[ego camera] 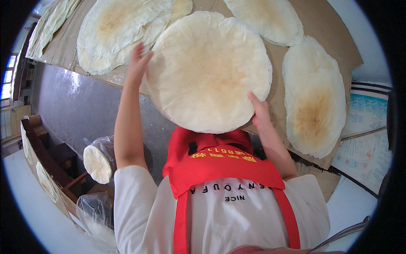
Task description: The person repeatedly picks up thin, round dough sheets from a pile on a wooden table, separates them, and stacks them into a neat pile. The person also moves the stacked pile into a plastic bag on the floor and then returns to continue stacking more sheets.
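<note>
A large round flatbread, pale with light-brown patches, is tilted up before my red apron. My right hand grips its lower right edge, the thumb on top and the fingers hidden beneath. A second edge shows at its lower left, but I cannot tell how many layers there are. My left hand is raised beside the upper left rim, slightly blurred. Its fingers are apart, and the thumb is close to the rim; whether it touches is unclear.
More flatbreads lie on the cardboard-covered table: a layered pile at left, one at top right, another at right. Below left, a bagged flatbread stack stands near a clear plastic bag. A printed sheet is at right.
</note>
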`<act>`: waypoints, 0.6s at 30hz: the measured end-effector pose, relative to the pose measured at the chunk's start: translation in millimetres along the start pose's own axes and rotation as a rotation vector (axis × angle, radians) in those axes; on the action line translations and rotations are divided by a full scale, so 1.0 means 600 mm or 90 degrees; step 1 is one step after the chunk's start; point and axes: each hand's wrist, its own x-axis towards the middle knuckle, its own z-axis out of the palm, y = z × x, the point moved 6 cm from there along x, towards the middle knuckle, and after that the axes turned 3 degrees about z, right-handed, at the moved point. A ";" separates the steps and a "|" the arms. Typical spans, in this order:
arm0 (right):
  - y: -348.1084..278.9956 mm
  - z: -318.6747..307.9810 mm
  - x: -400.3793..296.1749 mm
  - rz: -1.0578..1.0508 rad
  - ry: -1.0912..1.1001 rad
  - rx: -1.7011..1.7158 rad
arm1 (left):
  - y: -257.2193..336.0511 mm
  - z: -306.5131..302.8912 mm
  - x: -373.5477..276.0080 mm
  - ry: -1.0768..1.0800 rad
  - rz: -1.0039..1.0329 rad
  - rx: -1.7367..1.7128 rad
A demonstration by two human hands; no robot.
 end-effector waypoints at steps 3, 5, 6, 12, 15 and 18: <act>0.039 0.011 -0.043 0.027 0.021 0.088 | 0.017 -0.068 -0.155 0.353 -0.020 -0.113; 0.066 0.027 -0.077 0.069 -0.018 0.112 | -0.064 -0.029 -0.254 0.257 -0.378 -0.324; 0.071 0.028 -0.085 0.083 -0.096 0.139 | -0.080 0.019 -0.299 0.159 -0.497 -0.529; 0.038 0.008 -0.077 0.274 -0.246 0.358 | -0.038 0.064 -0.331 0.118 -0.504 -0.770; 0.003 -0.020 -0.031 0.222 -0.157 0.272 | -0.048 0.058 -0.336 0.125 -0.520 -0.712; -0.055 0.004 -0.004 0.243 -0.152 0.101 | -0.048 0.055 -0.342 0.120 -0.479 -0.654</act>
